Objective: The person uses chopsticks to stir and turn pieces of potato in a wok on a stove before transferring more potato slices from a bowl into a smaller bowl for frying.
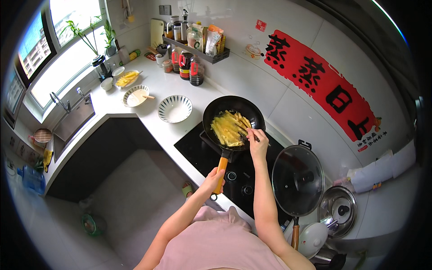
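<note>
My left hand point(215, 180) grips the orange-yellow handle point(221, 168) of a black wok point(249, 108) on the cooktop. Above the pan's right side, my right hand point(258, 140) holds dark chopsticks point(242, 128), their tips among the food. Yellow battered strips point(228, 128) lie in bubbling oil across the wok's bottom; what they are made of I cannot tell. Just left of the wok stands a white bowl point(175, 108) with a leaf-stripe rim and nothing in it. A matching bowl point(136, 96) farther left contains pale batter and a wooden utensil.
A glass lid point(298, 180) leans by the wall, right of the black cooktop point(192, 150). Behind the counter, a rack point(212, 57) carries condiments above several dark bottles point(196, 72). A plate of pale yellow strips point(127, 79) sits near the sink point(72, 118). Pot lids point(314, 239) crowd the lower right.
</note>
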Demonstrator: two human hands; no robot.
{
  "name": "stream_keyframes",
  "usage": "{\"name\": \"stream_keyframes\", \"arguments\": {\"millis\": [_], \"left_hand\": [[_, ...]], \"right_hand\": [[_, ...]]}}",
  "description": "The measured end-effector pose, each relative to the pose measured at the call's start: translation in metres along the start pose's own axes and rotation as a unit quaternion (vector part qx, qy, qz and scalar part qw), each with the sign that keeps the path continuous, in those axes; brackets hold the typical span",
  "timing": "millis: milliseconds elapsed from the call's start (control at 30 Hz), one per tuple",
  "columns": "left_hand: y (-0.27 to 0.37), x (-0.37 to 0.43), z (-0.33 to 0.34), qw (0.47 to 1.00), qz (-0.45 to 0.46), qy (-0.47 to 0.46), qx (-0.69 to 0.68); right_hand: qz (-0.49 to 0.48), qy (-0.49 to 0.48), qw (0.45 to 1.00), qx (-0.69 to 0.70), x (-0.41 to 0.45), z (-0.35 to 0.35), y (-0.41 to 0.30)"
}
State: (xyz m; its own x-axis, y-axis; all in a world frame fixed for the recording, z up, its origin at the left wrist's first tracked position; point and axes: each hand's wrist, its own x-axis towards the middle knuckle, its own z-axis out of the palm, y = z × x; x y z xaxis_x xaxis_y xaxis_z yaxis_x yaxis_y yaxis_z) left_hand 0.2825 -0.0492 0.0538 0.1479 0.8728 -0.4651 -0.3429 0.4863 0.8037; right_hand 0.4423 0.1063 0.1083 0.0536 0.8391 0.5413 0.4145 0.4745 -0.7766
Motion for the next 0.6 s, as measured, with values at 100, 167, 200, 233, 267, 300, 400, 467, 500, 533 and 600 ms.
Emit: {"name": "stream_keyframes", "arguments": {"millis": [100, 167, 200, 233, 267, 300, 400, 467, 500, 533, 600], "left_hand": [[0.000, 0.000, 0.000, 1.000, -0.003, 0.000, 0.001], [-0.002, 0.001, -0.003, 1.000, 0.001, 0.001, 0.003], [0.000, 0.000, -0.002, 1.000, 0.002, 0.000, 0.004], [0.001, -0.001, -0.001, 1.000, -0.001, 0.001, 0.005], [0.002, -0.002, 0.000, 1.000, -0.005, 0.002, 0.006], [0.002, -0.002, 0.000, 1.000, -0.004, 0.004, 0.004], [0.000, 0.000, -0.001, 1.000, -0.002, 0.008, 0.002], [-0.003, 0.003, -0.004, 1.000, 0.000, 0.010, 0.012], [-0.002, 0.002, -0.003, 1.000, -0.001, 0.010, 0.014], [-0.001, 0.002, -0.003, 1.000, 0.001, 0.009, 0.010], [0.000, 0.001, -0.001, 1.000, 0.005, 0.007, 0.006]], "right_hand": [[-0.034, -0.003, 0.998, -0.049, 0.001, 0.004, 0.009], [-0.112, -0.048, 0.984, -0.126, 0.002, 0.006, 0.008], [-0.144, -0.060, 0.981, -0.118, 0.003, 0.007, 0.007], [-0.144, -0.059, 0.981, -0.118, 0.004, 0.007, 0.007], [-0.170, -0.082, 0.972, -0.141, 0.003, 0.006, 0.007], [-0.196, -0.107, 0.961, -0.162, 0.003, 0.007, 0.004], [-0.234, -0.120, 0.947, -0.183, -0.004, 0.007, -0.001], [-0.257, -0.142, 0.937, -0.187, -0.005, 0.009, -0.001], [-0.255, -0.140, 0.938, -0.187, -0.004, 0.009, 0.002], [-0.235, -0.137, 0.946, -0.175, -0.003, 0.009, 0.004], [-0.217, -0.095, 0.962, -0.137, -0.002, 0.006, 0.010]]}}
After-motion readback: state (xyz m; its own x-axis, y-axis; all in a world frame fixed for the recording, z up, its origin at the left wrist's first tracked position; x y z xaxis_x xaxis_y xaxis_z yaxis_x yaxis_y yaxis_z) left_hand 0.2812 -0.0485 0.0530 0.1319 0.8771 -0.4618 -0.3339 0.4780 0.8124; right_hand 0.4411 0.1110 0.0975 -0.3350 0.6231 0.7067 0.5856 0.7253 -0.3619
